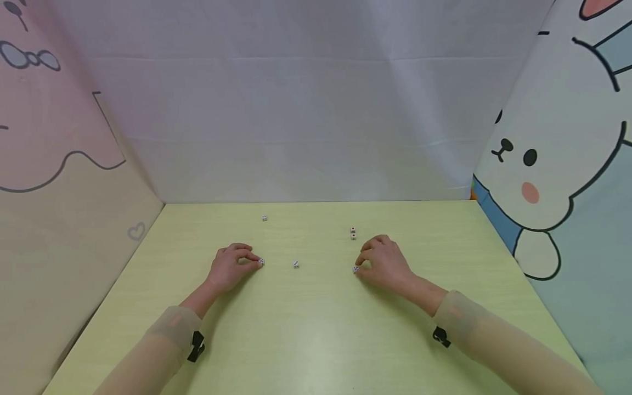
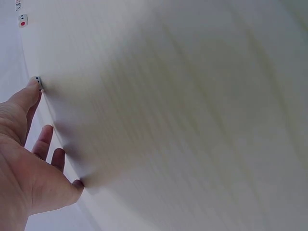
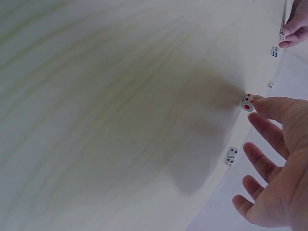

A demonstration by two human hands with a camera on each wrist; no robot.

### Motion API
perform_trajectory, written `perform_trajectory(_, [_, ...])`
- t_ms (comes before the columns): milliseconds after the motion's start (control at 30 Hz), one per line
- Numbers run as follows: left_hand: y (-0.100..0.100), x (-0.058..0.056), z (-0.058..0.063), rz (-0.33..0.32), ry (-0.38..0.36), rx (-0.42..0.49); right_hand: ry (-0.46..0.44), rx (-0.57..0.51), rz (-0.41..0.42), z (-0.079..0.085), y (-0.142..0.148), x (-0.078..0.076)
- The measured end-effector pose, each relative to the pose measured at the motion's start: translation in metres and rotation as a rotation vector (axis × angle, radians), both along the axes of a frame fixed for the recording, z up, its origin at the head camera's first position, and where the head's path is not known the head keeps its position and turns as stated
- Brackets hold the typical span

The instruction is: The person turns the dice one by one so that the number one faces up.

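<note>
My left hand (image 1: 231, 267) pinches a small white die (image 1: 261, 261) between thumb and index finger, close over the table. In the left wrist view this die (image 2: 37, 83) shows dark pips at the thumb tip, and the other fingers are spread. On the right, my right hand (image 1: 385, 265) holds another white die (image 1: 355, 269) by thumb and fingertip. Its red pips show on the die (image 3: 247, 102) in the right wrist view. Between the hands sits a single die (image 1: 296, 264). Just beyond the right hand, two dice (image 1: 353, 233) are lined up close together.
One more die (image 1: 264, 218) lies near the back edge of the pale yellow-green table (image 1: 316, 329). A white cloth wall (image 1: 306, 109) rises behind. Printed cartoon panels flank the table, pink and cream at left (image 1: 59, 236), a white animal at right (image 1: 558, 164).
</note>
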State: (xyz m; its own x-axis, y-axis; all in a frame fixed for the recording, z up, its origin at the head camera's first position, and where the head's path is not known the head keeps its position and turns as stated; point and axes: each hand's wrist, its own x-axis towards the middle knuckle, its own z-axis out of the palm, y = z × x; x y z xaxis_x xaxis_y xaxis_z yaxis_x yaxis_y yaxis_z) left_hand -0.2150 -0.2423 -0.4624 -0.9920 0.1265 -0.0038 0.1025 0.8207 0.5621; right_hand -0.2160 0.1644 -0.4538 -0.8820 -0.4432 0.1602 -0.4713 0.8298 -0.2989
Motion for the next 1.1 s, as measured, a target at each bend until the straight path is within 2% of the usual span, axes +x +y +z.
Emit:
perform_trajectory(333, [-0.0004,-0.0010,-0.0012,-0.012,0.023,-0.007,-0.014,0.007,-0.006,0.0005,0.0002,-0.0019])
perform_trajectory(1100, [0.0007,0.0007,-0.0003,-0.003,0.009,-0.003,-0.011,0.039,0.005,-0.0004,-0.0042,-0.0008])
